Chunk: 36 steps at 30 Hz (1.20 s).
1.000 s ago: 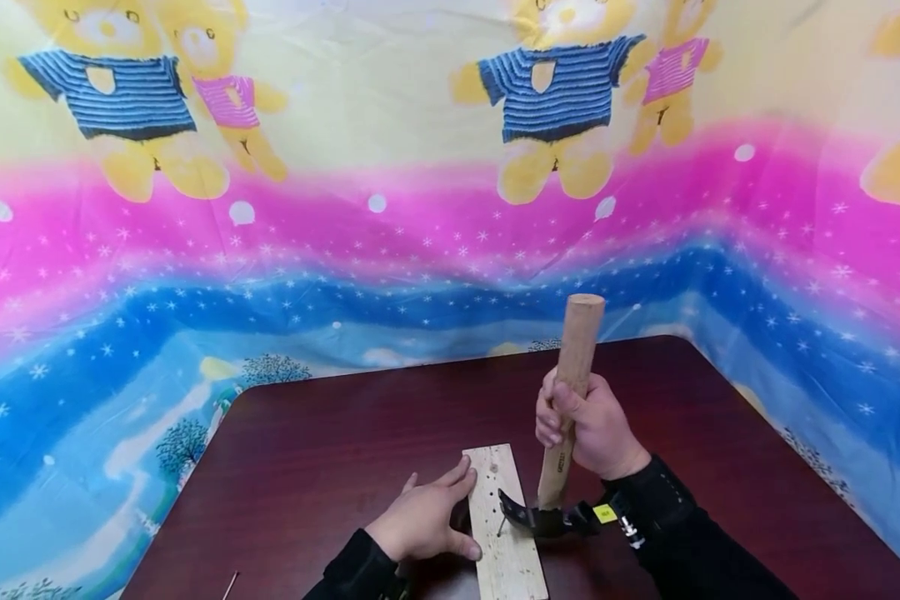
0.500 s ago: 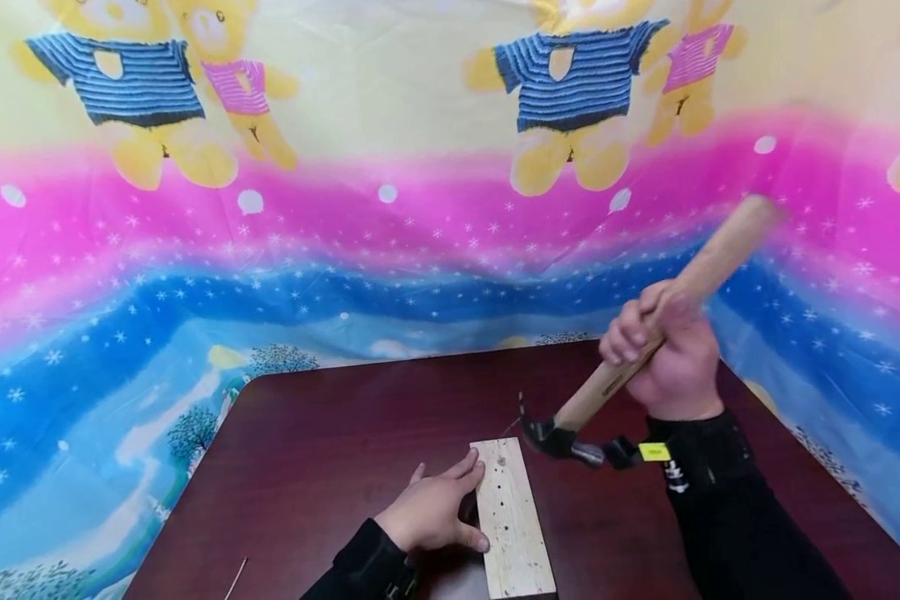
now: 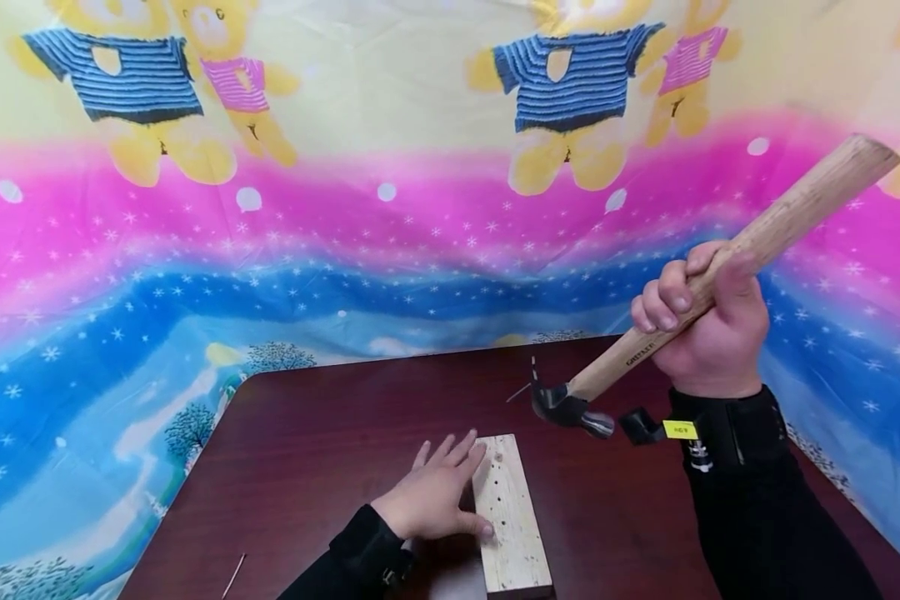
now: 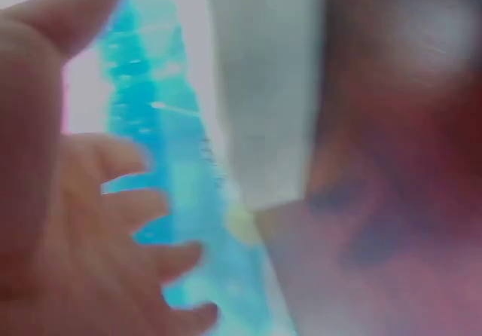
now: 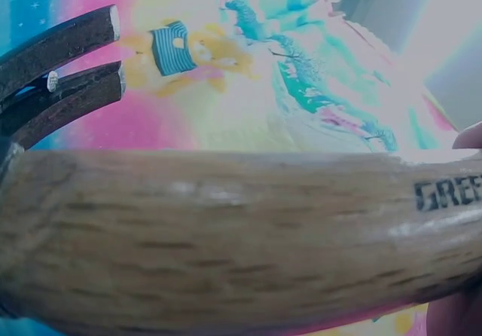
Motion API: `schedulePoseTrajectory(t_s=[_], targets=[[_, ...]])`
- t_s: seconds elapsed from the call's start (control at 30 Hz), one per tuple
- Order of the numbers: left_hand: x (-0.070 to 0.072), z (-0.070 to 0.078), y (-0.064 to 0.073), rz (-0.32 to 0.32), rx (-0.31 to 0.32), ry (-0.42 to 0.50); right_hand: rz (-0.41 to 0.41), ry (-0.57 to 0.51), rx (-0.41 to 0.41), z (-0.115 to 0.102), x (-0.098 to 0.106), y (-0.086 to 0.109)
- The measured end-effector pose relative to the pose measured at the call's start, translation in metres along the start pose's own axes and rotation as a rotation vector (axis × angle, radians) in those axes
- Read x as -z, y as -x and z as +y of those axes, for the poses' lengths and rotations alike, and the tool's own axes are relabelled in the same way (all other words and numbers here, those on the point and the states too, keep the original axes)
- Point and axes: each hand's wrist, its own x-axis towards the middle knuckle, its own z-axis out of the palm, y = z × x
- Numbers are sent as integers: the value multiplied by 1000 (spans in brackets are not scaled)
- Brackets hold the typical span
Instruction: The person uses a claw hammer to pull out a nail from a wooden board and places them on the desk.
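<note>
My right hand [image 3: 720, 333] grips the wooden handle of a claw hammer [image 3: 802, 204], raised to the right above the table. The hammer's head points down and left, and a thin nail [image 3: 518, 393] sits caught in its claw. In the right wrist view the nail's head [image 5: 53, 80] shows between the two black prongs. My left hand [image 3: 431, 498] lies with straight, spread fingers along the left side of a pale wooden board [image 3: 516, 533], thumb touching its edge. Several small dark holes mark the board's top. The left wrist view is blurred, showing spread fingers [image 4: 173, 261] beside the board [image 4: 267, 87].
Another nail [image 3: 234, 575] lies on the dark red-brown table [image 3: 330, 433] at the front left. Behind the table hangs a cloth [image 3: 390, 217] printed with bears and snowflakes. Both wrists wear black straps; a yellow tag [image 3: 679, 429] hangs by the right one.
The hammer has pulled the nail out of the board and risen up and to the right, its handle tilting rightward. My left fingers have spread and lifted slightly at the board's edge.
</note>
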Motion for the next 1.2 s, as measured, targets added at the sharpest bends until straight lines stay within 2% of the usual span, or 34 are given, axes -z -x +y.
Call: schedulePoseTrajectory(t_s=[0.17, 0.27, 0.33, 0.47, 0.57, 0.63, 0.7, 0.8, 0.9, 0.97, 1.07, 1.2], targets=[[27, 17, -1, 196, -119, 293, -2, 11, -1, 2, -2, 1], [45, 32, 0, 270, -178, 382, -8, 23, -9, 2, -4, 2], [54, 40, 0, 280, -207, 409, -9, 31, -15, 3, -5, 2], [62, 53, 0, 243, -248, 449, -26, 47, -19, 4, -7, 3], [61, 57, 0, 240, -293, 412, -54, 57, -15, 6, -7, 4], [58, 58, 0, 289, -334, 326, -73, 67, -12, 8, -7, 5], [56, 58, 1, 378, -376, 240, -91, 81, -13, 9, -7, 7], [51, 59, 0, 557, -420, 125, -108, 103, -23, 12, -6, 9], [49, 59, -1, 708, -437, 71, -116, 122, -28, 15, -7, 11], [49, 60, -2, 765, -441, 53, -122, 126, -30, 17, -8, 11], [49, 60, 0, 796, -435, 44, -129, 137, -37, 19, -9, 12], [47, 58, 3, 783, -422, 44, -133, 170, -49, 23, -9, 14]])
